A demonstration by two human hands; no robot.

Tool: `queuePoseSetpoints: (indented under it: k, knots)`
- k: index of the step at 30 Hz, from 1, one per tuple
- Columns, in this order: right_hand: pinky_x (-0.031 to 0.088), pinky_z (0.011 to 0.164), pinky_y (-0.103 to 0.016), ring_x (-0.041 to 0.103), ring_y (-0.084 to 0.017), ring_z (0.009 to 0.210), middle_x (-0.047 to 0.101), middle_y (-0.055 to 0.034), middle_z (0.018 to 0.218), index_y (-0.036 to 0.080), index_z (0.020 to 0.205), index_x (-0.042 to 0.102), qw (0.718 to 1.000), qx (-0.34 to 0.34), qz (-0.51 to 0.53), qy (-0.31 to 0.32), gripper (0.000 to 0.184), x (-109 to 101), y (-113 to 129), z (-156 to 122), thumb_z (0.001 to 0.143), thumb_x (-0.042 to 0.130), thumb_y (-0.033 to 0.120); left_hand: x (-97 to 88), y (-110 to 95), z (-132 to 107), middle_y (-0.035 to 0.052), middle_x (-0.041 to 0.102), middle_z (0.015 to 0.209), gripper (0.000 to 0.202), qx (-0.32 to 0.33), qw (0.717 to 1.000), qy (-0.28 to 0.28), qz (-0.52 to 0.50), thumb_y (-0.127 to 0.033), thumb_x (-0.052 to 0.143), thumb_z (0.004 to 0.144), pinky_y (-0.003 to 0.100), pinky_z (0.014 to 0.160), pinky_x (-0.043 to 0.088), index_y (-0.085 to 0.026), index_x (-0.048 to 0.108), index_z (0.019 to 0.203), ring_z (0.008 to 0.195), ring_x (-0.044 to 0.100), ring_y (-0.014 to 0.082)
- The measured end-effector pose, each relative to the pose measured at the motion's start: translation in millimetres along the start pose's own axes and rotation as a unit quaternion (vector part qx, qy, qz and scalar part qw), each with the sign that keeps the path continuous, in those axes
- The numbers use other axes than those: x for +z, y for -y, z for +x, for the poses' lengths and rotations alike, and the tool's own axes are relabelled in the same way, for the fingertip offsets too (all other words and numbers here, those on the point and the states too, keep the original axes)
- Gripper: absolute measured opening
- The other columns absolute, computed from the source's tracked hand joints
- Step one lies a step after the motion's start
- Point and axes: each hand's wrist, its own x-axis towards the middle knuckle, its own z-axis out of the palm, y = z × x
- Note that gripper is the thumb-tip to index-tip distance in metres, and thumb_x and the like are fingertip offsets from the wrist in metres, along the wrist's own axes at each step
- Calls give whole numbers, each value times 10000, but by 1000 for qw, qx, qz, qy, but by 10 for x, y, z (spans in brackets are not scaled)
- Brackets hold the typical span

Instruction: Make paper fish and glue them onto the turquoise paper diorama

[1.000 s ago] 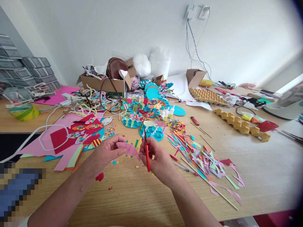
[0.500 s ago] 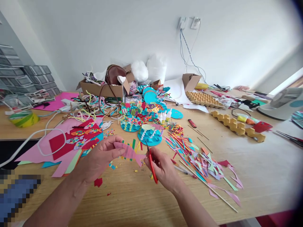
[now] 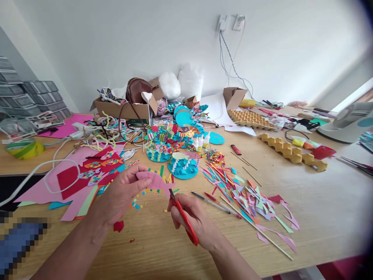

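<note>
A pink paper fish is pinched at its head end between the thumb and fingers of my left hand. Red-handled scissors are gripped in my right hand, with their blades up against the fish's tail. Small paper scraps and green and yellow strips lie on the table beneath. Just beyond the fish stands a blue paper disc with wavy blue paper and fish on it. A red paper scrap rests beside my left wrist.
On the left lie pink and red paper sheets and a white cable. Pens, a long stick and coloured offcuts spread to the right. Farther back are glue bottles, egg trays and a cardboard box.
My right hand has moved left and turned, bringing the scissor blades from beside the tail to the tail itself. My left hand still holds the fish, which has shifted slightly left and up.
</note>
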Motion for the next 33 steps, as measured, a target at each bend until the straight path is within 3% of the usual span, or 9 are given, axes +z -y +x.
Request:
queuePoseSetpoints:
  k: [12, 19, 33]
  knots:
    - [344, 444, -179, 454, -81, 458, 470, 45, 494, 177, 656, 485, 999, 11, 39, 11, 303, 34, -124, 22, 829, 460, 425, 55, -29, 2, -59, 545, 617, 208, -41, 999, 3, 16, -310, 686, 623, 187, 477, 324, -194, 553, 731, 505, 424, 78]
    - [330, 429, -185, 431, -77, 426, 456, 49, 467, 176, 648, 470, 997, 25, 67, 11, 389, 61, -140, 18, 795, 467, 535, 46, 73, 21, -51, 497, 652, 185, -20, 1000, 21, -11, -273, 673, 655, 192, 580, 354, -173, 540, 737, 611, 449, 87]
    - [324, 423, -190, 411, -74, 411, 454, 47, 458, 183, 619, 452, 996, 29, 82, 7, 435, 67, -177, -14, 761, 480, 594, 89, 108, 8, -61, 455, 643, 212, -35, 998, 45, -18, -281, 664, 669, 194, 569, 334, -178, 493, 739, 594, 412, 85]
